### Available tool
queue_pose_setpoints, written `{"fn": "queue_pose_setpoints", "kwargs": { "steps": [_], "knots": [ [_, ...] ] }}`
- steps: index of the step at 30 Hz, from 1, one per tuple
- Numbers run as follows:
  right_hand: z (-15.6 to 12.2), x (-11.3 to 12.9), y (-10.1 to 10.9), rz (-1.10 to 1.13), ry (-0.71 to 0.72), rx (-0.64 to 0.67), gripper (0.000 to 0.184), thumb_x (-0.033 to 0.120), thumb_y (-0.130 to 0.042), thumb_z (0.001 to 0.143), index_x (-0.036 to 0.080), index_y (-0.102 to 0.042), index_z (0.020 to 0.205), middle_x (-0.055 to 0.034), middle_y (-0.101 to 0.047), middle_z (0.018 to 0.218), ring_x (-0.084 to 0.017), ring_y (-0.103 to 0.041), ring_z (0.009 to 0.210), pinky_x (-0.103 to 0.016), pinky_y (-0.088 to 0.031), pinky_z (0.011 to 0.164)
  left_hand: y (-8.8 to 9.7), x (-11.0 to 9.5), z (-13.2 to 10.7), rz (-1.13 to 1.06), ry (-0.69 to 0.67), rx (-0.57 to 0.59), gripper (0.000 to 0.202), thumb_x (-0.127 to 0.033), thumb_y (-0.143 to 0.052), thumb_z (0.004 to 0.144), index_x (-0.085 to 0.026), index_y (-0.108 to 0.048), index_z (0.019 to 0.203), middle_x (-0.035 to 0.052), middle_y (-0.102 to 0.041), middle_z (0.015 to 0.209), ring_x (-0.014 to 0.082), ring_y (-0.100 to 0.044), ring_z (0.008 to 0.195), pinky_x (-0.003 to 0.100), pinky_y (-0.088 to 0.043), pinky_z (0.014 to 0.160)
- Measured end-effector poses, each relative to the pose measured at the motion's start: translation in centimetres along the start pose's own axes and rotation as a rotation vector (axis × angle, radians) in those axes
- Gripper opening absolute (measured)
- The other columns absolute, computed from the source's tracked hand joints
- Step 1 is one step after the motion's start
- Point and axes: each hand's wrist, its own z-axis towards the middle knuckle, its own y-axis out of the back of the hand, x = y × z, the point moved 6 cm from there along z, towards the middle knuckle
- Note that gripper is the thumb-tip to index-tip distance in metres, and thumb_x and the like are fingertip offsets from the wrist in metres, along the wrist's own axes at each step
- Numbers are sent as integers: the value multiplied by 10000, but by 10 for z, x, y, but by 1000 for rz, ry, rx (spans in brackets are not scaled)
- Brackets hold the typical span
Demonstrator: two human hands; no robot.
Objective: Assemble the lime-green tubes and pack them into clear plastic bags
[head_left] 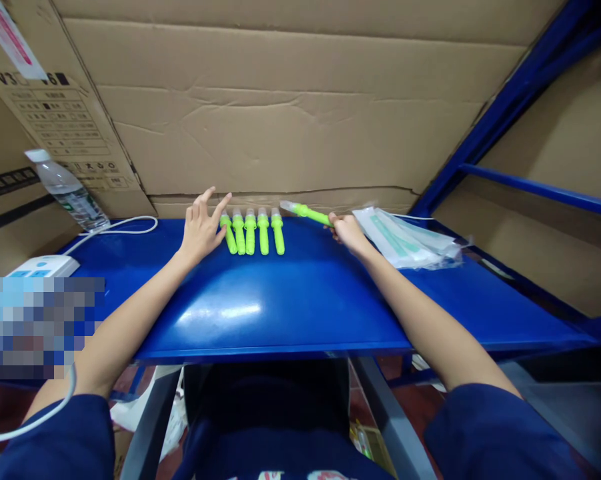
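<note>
Several lime-green sticks with clear caps lie side by side in a row on the blue table, caps toward the cardboard at the back. My left hand is at the left end of this row, fingers spread; its thumb is close to the leftmost stick, and I cannot tell whether they touch. In my right hand the fingers close round the lower end of another lime-green stick. This one is tilted, its clear cap pointing left toward the row. Flat clear packets with green print lie just right of that hand.
A plastic water bottle leans at the back left. A white power strip with a white cable lies on the left, partly behind a blurred patch. Cardboard walls the back; a blue metal frame rises on the right.
</note>
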Motion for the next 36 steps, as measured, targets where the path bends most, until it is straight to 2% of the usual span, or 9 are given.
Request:
{"fn": "queue_pose_setpoints", "kwargs": {
  "steps": [3, 9, 14, 20, 23, 26, 30, 32, 36],
  "knots": [
    [2, -9, -2, -69, -86, -19, 415, 318, -404, 1004, 162, -624, 688, -29, -543, 559, -158, -522, 532, -262, -433, 606, -1, -3, 0, -16, -11, -1, 667, -299, -487, 931, -242, -309, 1571, 184, -208, 1641, 414, -259, 1472, 564, -305, 1111],
    [-4, -8, -14, -302, -99, 60, 437, 352, -399, 1011, 154, -670, 730, -86, -685, 695, -187, -631, 649, -267, -443, 668, -2, -6, 0, -14, -13, 9, 591, -283, -479, 931, -210, -391, 1511, 196, -236, 1630, 400, -269, 1476, 560, -315, 1108],
    [-22, 10, -31, -522, 25, 254, 452, 414, -466, 991, 161, -652, 667, -68, -658, 601, -175, -625, 651, -250, -392, 621, -6, -5, -1, -22, -13, 26, 561, -282, -476, 927, -192, -427, 1479, 193, -221, 1641, 408, -271, 1474, 576, -306, 1116],
    [-37, 27, -43, -527, 150, 336, 541, 579, -433, 993, 191, -606, 658, -63, -683, 647, -180, -622, 629, -263, -382, 591, -7, -6, -1, -36, -30, 27, 536, -276, -471, 916, -188, -474, 1445, 190, -237, 1640, 412, -286, 1469, 583, -312, 1112],
    [-28, 26, -29, -529, 140, 237, 555, 584, -372, 1012, 183, -641, 737, -112, -724, 776, -229, -674, 761, -287, -434, 663, -6, -6, -1, -44, -27, 35, 524, -277, -472, 912, -179, -492, 1427, 202, -221, 1644, 427, -298, 1459, 601, -317, 1098],
    [-11, 16, 4, -586, 106, -8, 396, 470, -447, 996, 139, -665, 986, -187, -724, 1022, -308, -674, 988, -350, -475, 803, -5, -6, -1, -39, -34, 33, 516, -276, -470, 914, -168, -498, 1418, 213, -213, 1643, 427, -302, 1456, 596, -322, 1092],
    [4, -7, 45, -717, 44, -276, 471, 297, -509, 945, -17, -493, 1295, -328, -565, 1301, -401, -536, 1248, -472, -413, 998, -6, -6, -1, -19, -42, 35, 508, -282, -465, 917, -162, -503, 1409, 222, -224, 1634, 426, -309, 1451, 588, -337, 1079],
    [8, -24, 57, -757, -57, -320, 629, 308, -585, 901, -53, -390, 1379, -366, -491, 1366, -445, -477, 1302, -537, -365, 1036, -7, -6, -1, -18, -49, 37, 506, -286, -468, 915, -157, -506, 1403, 226, -228, 1631, 428, -313, 1447, 589, -340, 1077],
    [15, -52, 62, -763, -262, -267, 848, 305, -706, 824, -16, -268, 1475, -383, -434, 1422, -466, -447, 1335, -603, -328, 1034, -7, -7, -1, -23, -56, 42, 504, -281, -484, 906, -156, -513, 1393, 223, -240, 1627, 429, -324, 1441, 589, -347, 1072]
  ]
}}
